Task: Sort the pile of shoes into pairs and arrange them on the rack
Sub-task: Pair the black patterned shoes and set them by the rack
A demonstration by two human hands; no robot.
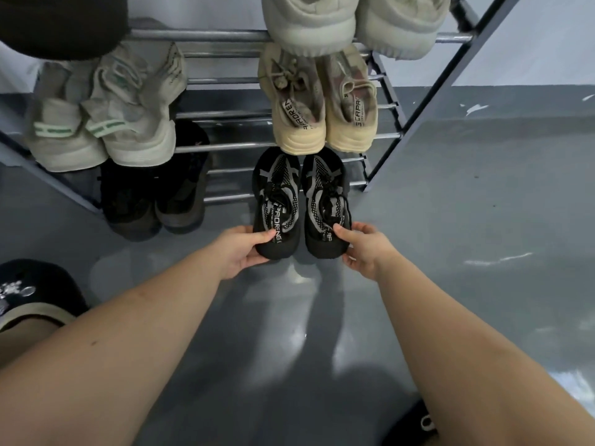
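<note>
The left hand [240, 249] and right hand [362, 247] are each gripping — fingers curled — one black mesh sneaker [277, 204], [325, 201], heels toward the camera, on the rack's lowest rung [225, 198].

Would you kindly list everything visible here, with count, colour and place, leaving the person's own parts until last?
black-and-grey sneakers: two, black with grey pattern, side by side at the lowest shelf on the right, heels toward the camera, one in each hand
beige sneakers: two, cream, middle shelf, right
pale grey shoes: two, off-white, top shelf, right
white-and-green sneakers: two, white with green trim, middle shelf, left
dark shoes: two, black-brown, lowest shelf, left
shoe rack: one, grey metal bars, against the wall
floor: one, grey, glossy
left hand: one, holds the left sneaker's heel
right hand: one, holds the right sneaker's heel
</note>
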